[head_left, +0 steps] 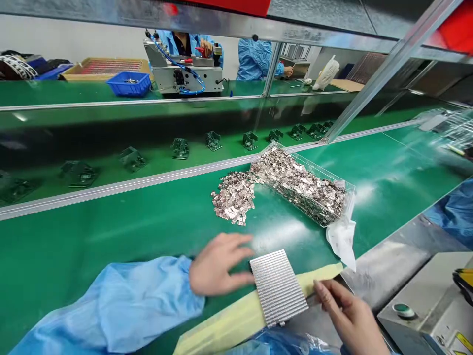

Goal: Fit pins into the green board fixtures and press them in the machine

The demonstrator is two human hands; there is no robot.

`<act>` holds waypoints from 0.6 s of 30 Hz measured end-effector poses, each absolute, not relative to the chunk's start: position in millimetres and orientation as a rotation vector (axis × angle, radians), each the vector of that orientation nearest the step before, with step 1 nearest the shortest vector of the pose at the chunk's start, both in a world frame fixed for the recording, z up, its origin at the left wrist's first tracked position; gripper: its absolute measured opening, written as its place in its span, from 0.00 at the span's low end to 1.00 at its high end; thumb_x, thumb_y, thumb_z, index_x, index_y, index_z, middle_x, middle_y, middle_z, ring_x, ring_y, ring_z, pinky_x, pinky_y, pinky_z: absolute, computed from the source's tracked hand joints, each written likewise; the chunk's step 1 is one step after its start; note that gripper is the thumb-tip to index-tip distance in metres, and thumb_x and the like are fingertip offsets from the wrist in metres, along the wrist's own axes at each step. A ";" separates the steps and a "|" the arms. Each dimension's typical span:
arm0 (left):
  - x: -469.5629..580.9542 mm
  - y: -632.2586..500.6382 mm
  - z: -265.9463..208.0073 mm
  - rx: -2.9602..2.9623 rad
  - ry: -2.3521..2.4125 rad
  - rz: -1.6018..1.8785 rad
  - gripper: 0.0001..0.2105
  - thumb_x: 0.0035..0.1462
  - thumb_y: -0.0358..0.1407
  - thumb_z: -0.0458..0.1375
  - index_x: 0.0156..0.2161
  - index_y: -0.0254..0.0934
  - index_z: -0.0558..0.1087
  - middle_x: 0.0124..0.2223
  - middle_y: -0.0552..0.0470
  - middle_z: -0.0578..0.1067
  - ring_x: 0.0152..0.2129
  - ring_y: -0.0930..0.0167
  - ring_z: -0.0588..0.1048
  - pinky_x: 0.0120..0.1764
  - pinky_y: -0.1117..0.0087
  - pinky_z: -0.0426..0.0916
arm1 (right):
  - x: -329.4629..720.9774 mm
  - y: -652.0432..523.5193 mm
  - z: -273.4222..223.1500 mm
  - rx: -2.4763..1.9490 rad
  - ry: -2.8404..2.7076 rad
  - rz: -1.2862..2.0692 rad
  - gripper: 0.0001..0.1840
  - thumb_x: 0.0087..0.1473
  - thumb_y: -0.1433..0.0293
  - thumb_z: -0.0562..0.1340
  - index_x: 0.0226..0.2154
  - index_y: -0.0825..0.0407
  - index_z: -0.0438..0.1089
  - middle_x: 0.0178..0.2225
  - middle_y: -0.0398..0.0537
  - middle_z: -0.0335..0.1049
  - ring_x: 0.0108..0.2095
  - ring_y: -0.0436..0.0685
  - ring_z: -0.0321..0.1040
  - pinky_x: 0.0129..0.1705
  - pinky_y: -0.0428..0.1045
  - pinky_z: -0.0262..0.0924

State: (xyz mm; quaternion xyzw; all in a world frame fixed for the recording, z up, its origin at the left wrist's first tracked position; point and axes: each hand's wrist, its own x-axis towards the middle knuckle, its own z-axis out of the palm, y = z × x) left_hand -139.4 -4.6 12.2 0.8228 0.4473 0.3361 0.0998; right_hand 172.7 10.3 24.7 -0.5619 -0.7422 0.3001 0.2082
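A grey ribbed metal plate (280, 288) lies across a pale yellow strip (225, 323) at the front edge of the green worktop. My left hand (223, 264) is just left of the plate, fingers spread, with nothing in it. To the plate's right, my right hand (349, 310) is closed in a pinch; what its fingertips hold is too small to make out. Beyond the hands, a loose pile of small flat metal pieces (234, 197) spreads over the worktop. A clear tray (349, 190) beside the pile is filled with similar pieces.
White crumpled paper (343, 241) hangs at the tray's near end. Several green circuit boards (180, 148) sit in a row behind a metal rail (148, 182). A machine with a green button (403, 310) stands at the lower right. Two people in blue work across the line.
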 end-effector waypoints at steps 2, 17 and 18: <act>-186.0 17.7 9.8 2.248 1.672 1.288 0.06 0.59 0.38 0.58 0.38 0.37 0.71 0.45 0.45 0.77 0.44 0.65 0.75 0.48 0.63 0.68 | 150.8 32.0 36.5 -1.457 -2.154 0.754 0.19 0.61 0.55 0.56 0.28 0.49 0.73 0.25 0.46 0.73 0.25 0.57 0.70 0.26 0.48 0.65; -401.7 167.3 -16.1 1.449 2.232 1.248 0.61 0.39 0.42 0.72 0.69 0.36 0.35 0.70 0.33 0.46 0.67 0.54 0.49 0.65 0.56 0.49 | 16.6 120.2 26.3 -1.117 -2.774 0.757 0.05 0.58 0.76 0.61 0.31 0.52 0.68 0.36 0.48 0.69 0.32 0.56 0.69 0.35 0.50 0.64; -404.6 174.2 -14.1 1.477 2.214 1.193 0.61 0.39 0.42 0.72 0.69 0.37 0.34 0.70 0.33 0.48 0.66 0.54 0.50 0.65 0.55 0.49 | 18.9 118.5 28.5 -1.163 -2.769 0.759 0.05 0.58 0.76 0.62 0.31 0.52 0.68 0.35 0.48 0.69 0.32 0.56 0.69 0.34 0.50 0.64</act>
